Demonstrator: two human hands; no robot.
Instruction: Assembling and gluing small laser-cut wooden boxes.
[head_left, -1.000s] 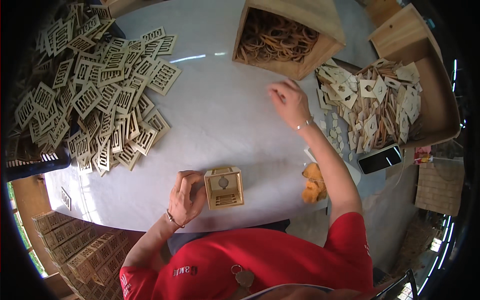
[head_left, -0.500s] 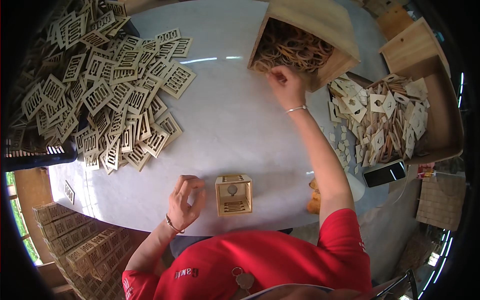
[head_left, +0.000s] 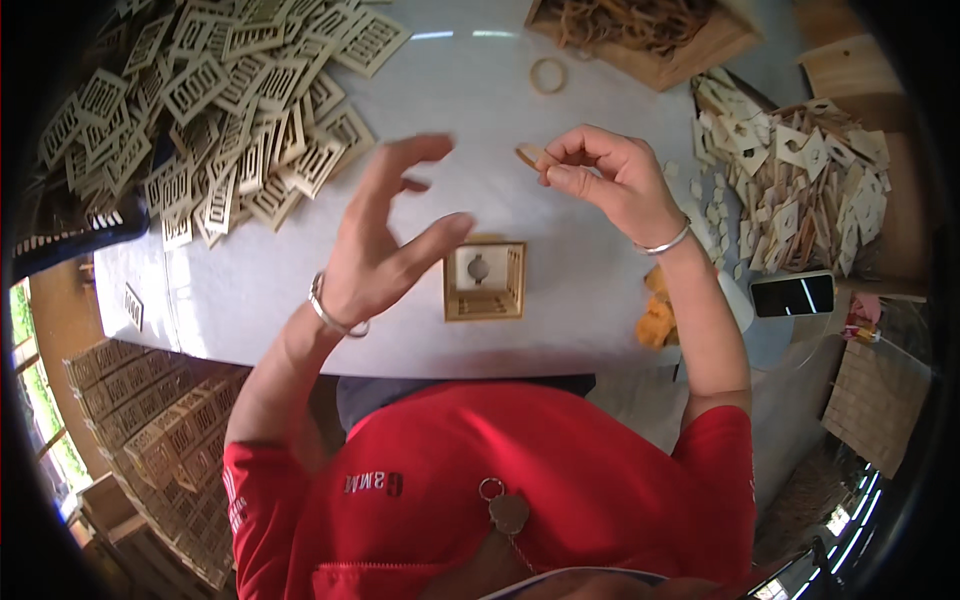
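A small wooden box (head_left: pixel 485 282) with slotted sides and a round hole in one panel stands near the table's front edge, open face toward me. My right hand (head_left: pixel 605 178) pinches a thin tan wooden ring (head_left: pixel 528 156) between thumb and fingertips, up and to the right of the box. To the left of the box my left hand (head_left: pixel 385 230) hovers with its fingers apart and nothing in them, slightly smeared by motion. One more ring (head_left: pixel 548 76) lies alone on the table, beyond my right hand.
Slotted wooden panels (head_left: pixel 250 90) are heaped at the left. A wooden bin of rings (head_left: pixel 690 62) stands at the far right. Near it are cut-out scraps (head_left: pixel 800 180), a phone (head_left: pixel 792 295) and an orange cloth-like lump (head_left: pixel 657 312). Finished-looking boxes (head_left: pixel 160 410) are stacked below left.
My right hand has come back from the ring bin with a ring. My left hand has risen and opened beside the box. A loose ring now lies on the table. The view has shifted.
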